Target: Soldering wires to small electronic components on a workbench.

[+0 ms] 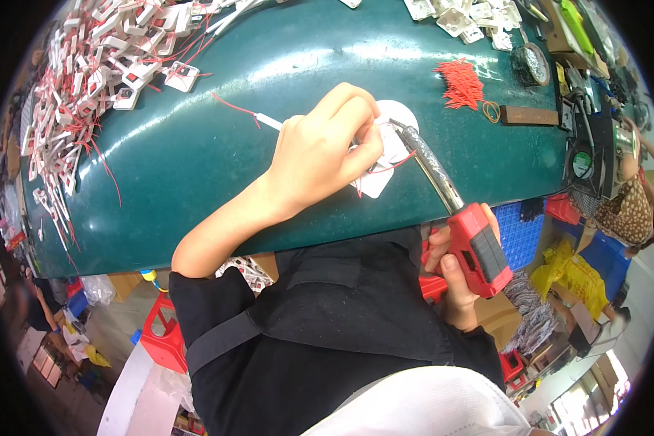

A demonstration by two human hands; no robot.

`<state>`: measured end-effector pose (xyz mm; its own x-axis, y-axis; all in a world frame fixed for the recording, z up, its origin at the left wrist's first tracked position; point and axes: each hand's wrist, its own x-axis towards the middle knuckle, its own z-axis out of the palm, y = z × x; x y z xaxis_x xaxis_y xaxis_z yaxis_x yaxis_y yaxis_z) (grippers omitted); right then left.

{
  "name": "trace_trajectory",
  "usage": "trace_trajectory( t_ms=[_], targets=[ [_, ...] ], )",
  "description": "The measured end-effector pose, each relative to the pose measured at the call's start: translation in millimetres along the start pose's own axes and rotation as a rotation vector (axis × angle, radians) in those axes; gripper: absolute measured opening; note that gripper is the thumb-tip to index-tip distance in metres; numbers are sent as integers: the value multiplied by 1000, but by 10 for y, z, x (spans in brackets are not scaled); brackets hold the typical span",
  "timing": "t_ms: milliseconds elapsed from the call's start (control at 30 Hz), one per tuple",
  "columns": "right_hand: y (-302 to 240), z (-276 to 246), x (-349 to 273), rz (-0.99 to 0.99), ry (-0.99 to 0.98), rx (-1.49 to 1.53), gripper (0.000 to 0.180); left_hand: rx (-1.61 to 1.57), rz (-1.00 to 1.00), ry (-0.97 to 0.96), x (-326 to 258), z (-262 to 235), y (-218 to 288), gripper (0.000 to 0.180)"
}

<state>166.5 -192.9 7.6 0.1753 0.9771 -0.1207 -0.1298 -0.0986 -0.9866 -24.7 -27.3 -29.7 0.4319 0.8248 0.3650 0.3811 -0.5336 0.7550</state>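
Observation:
My left hand (327, 142) is closed in a pinch on a white plastic part (374, 183) with thin red wires; the fingers hide much of it. A white rod-like piece (269, 121) with a red wire sticks out to the left of that hand. Gripped in my right hand (458, 280) is a red and black soldering gun (479, 251). Its long metal barrel slants up and left, and the tip lies close to my left fingertips, over the white part. Whether the tip touches cannot be told. A round white disc (403, 112) shows behind the tip.
White parts with red wires (87, 94) are heaped at the far left. More white pieces (472, 16) lie at the far edge. Toward the right are a bundle of short red wires (460, 83), a rubber band (491, 111), a brown bar (529, 116) and a dark round holder (530, 64).

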Motion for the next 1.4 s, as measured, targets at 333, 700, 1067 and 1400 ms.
trace_trajectory(
  t_ms=[333,700,1067,1400],
  targets=[
    [-30,-7,24,-164,-50,-330,65,-123,-44,-41,23,-17,-24,13],
    [-131,42,36,-77,-23,-319,66,-189,-83,-79,46,-20,-32,11],
    [-88,48,236,-122,149,116,77,-207,-97,-94,60,-57,-32,12],
    [345,300,928,-190,-54,734,41,-223,-147,-167,111,-94,-61,11]
  ],
)
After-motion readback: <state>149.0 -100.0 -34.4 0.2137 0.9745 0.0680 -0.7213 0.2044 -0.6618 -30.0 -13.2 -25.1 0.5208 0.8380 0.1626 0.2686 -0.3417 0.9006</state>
